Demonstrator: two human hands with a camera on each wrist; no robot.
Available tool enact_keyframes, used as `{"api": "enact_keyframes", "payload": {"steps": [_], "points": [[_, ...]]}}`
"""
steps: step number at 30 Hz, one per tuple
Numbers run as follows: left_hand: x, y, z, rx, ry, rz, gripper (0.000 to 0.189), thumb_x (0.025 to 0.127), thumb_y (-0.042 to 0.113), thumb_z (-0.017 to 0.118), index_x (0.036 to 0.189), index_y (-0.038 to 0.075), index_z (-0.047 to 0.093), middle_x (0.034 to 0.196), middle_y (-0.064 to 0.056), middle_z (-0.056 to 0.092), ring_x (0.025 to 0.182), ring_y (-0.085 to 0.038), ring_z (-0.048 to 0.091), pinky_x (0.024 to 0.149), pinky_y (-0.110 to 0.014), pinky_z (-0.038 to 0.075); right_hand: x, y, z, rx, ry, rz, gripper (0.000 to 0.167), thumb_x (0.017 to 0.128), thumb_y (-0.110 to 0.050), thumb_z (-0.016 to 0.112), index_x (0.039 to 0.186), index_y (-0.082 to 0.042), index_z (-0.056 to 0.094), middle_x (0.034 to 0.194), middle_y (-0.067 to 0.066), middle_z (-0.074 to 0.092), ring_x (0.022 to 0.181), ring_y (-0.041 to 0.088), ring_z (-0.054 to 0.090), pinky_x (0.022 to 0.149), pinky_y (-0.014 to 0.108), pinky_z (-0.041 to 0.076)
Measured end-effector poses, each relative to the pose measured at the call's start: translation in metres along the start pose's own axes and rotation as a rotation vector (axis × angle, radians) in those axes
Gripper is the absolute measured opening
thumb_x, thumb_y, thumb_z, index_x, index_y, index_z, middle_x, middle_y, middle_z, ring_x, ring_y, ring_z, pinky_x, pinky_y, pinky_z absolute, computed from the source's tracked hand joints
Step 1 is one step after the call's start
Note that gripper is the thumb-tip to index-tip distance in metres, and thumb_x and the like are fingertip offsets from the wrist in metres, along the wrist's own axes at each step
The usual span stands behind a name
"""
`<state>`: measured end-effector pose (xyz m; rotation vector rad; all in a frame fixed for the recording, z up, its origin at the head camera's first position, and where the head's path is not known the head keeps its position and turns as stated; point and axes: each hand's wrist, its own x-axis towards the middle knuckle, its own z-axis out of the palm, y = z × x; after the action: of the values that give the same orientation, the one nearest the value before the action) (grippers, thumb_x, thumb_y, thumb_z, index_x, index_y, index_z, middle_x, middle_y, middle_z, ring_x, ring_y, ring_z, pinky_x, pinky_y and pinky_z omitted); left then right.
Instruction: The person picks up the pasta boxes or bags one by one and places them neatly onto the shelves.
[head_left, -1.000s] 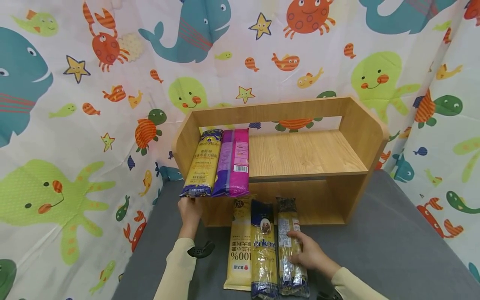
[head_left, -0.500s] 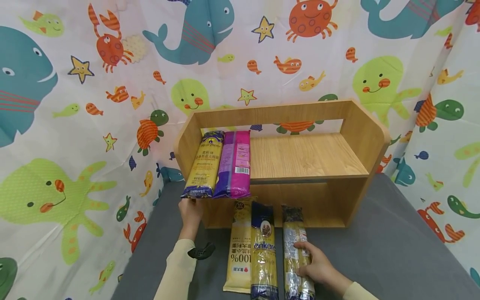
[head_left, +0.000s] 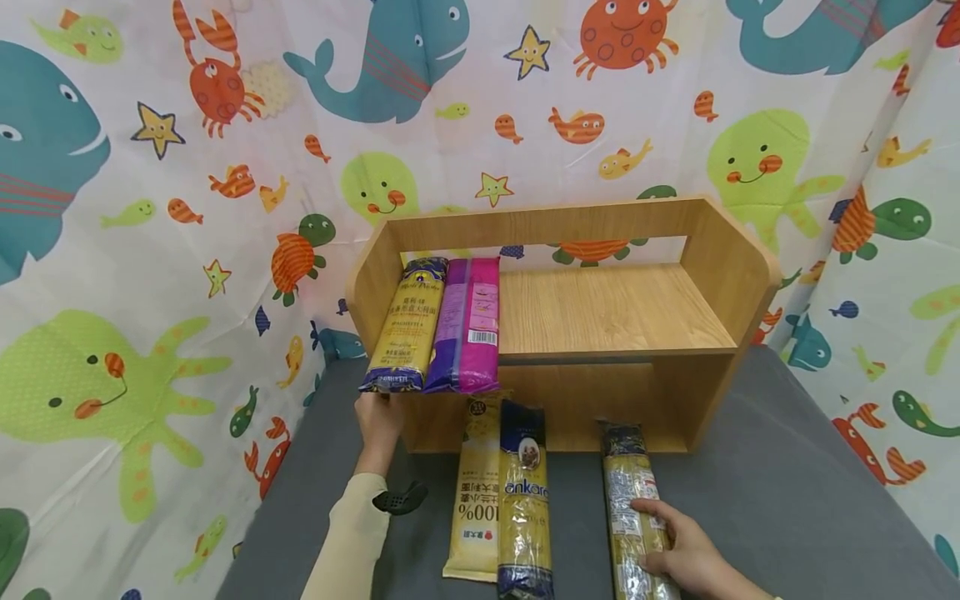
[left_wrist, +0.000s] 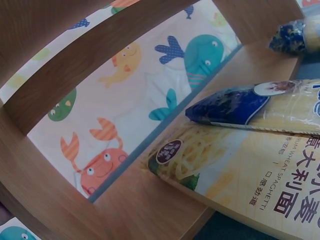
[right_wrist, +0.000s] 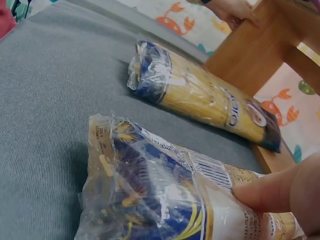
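Observation:
My right hand [head_left: 686, 546] grips a clear-and-blue pack of spaghetti [head_left: 628, 492] lying on the grey cloth; the thumb [right_wrist: 272, 192] presses its side in the right wrist view. To its left lie a blue-ended "ankara" spaghetti pack [head_left: 525, 500] and a cream spaghetti pack [head_left: 476, 500], side by side with their far ends in the lower bay of a wooden shelf [head_left: 615, 312]. My left hand [head_left: 378, 433] holds the shelf's left side panel near its front edge, its fingertips partly hidden in the head view.
On the upper board, at its left end, a yellow-and-blue spaghetti pack [head_left: 408, 329] and a pink-and-purple pack [head_left: 467, 329] lie side by side, slightly over the front edge. A curtain [head_left: 247, 75] printed with sea animals hangs behind. Grey cloth [head_left: 795, 500] stretches right of the shelf.
My right hand has slid the spaghetti pack to the right and nearer me, widening the gap from the ankara pack. The left hand stays at the shelf's side.

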<state>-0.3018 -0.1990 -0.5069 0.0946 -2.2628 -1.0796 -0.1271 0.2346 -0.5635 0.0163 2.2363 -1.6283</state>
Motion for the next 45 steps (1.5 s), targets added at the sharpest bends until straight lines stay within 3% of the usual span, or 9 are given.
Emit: {"api": "enact_keyframes", "payload": {"steps": [5, 9, 12, 16, 20, 23, 31, 39, 45], "points": [[0.001, 0.000, -0.001, -0.005, 0.001, 0.021, 0.021, 0.102, 0.010, 0.057, 0.120, 0.000, 0.065, 0.092, -0.022, 0.073, 0.066, -0.025, 0.055, 0.059, -0.035, 0.038, -0.012, -0.003, -0.016, -0.004, -0.013, 0.008, 0.078, 0.082, 0.002, 0.072, 0.151, 0.008, 0.037, 0.156, 0.046, 0.018, 0.058, 0.016, 0.038, 0.054, 0.031, 0.044], [0.002, 0.001, 0.000, -0.002, 0.005, 0.019, 0.022, 0.103, 0.011, 0.057, 0.120, 0.000, 0.065, 0.092, -0.022, 0.073, 0.066, -0.026, 0.054, 0.059, -0.037, 0.039, -0.021, -0.015, -0.025, -0.052, -0.006, -0.036, 0.077, 0.083, 0.000, 0.074, 0.151, 0.008, 0.038, 0.157, 0.042, 0.023, 0.107, 0.044, 0.056, 0.061, 0.030, 0.048], [0.004, 0.001, 0.001, 0.004, 0.007, 0.014, 0.022, 0.103, 0.013, 0.058, 0.120, 0.001, 0.065, 0.093, -0.022, 0.073, 0.068, -0.027, 0.055, 0.062, -0.038, 0.041, -0.029, -0.028, -0.033, -0.098, -0.019, -0.091, 0.077, 0.084, -0.003, 0.076, 0.151, 0.009, 0.038, 0.157, 0.039, 0.029, 0.140, 0.060, 0.027, 0.074, 0.025, 0.052], [0.006, 0.002, 0.001, 0.011, 0.012, 0.023, 0.024, 0.103, 0.014, 0.057, 0.121, 0.001, 0.065, 0.087, -0.021, 0.071, 0.066, -0.026, 0.054, 0.060, -0.037, 0.040, -0.039, -0.048, -0.047, -0.075, -0.103, -0.116, 0.078, 0.089, -0.008, 0.075, 0.152, 0.010, 0.032, 0.158, 0.040, 0.026, 0.139, 0.056, 0.034, 0.083, 0.027, 0.055], [0.007, 0.003, 0.000, 0.016, 0.008, 0.034, 0.025, 0.104, 0.015, 0.055, 0.122, 0.001, 0.065, 0.079, -0.019, 0.067, 0.061, -0.023, 0.051, 0.056, -0.035, 0.037, -0.048, -0.068, -0.058, 0.001, -0.184, -0.089, 0.076, 0.092, -0.009, 0.073, 0.154, 0.006, 0.031, 0.158, 0.038, 0.025, 0.126, 0.011, 0.051, 0.082, 0.030, 0.056], [0.007, 0.002, 0.000, 0.017, 0.001, 0.035, 0.025, 0.105, 0.016, 0.055, 0.123, 0.001, 0.064, 0.082, -0.019, 0.069, 0.061, -0.023, 0.052, 0.056, -0.034, 0.037, -0.055, -0.081, -0.061, 0.094, -0.266, -0.082, 0.066, 0.095, -0.007, 0.067, 0.154, -0.007, 0.039, 0.149, 0.024, 0.044, 0.108, 0.001, 0.057, 0.077, 0.031, 0.057], [0.006, -0.001, 0.002, 0.025, -0.004, 0.032, 0.024, 0.104, 0.015, 0.056, 0.121, 0.001, 0.066, 0.081, -0.020, 0.071, 0.060, -0.023, 0.051, 0.055, -0.033, 0.037, -0.067, -0.118, -0.054, 0.318, -0.509, -0.093, 0.060, 0.101, 0.000, 0.050, 0.143, -0.043, 0.052, 0.129, 0.003, 0.059, 0.108, 0.024, 0.068, 0.087, 0.037, 0.059], [0.003, -0.002, 0.002, -0.005, -0.012, 0.022, 0.026, 0.104, 0.015, 0.057, 0.125, 0.001, 0.064, 0.092, -0.022, 0.073, 0.066, -0.027, 0.056, 0.060, -0.037, 0.041, -0.071, -0.151, -0.043, 0.235, -0.496, -0.195, 0.062, 0.100, -0.001, 0.054, 0.155, -0.026, 0.041, 0.142, -0.001, 0.053, 0.121, 0.023, 0.059, 0.091, 0.035, 0.056], [0.001, -0.002, 0.001, 0.001, 0.007, 0.010, 0.024, 0.103, 0.015, 0.057, 0.121, 0.001, 0.066, 0.101, -0.023, 0.075, 0.074, -0.032, 0.065, 0.063, -0.043, 0.047, -0.060, -0.182, -0.039, 0.058, -0.321, -0.324, 0.068, 0.095, -0.004, 0.065, 0.156, -0.008, 0.036, 0.163, 0.022, 0.029, 0.139, 0.018, 0.046, 0.090, 0.024, 0.053]]}}
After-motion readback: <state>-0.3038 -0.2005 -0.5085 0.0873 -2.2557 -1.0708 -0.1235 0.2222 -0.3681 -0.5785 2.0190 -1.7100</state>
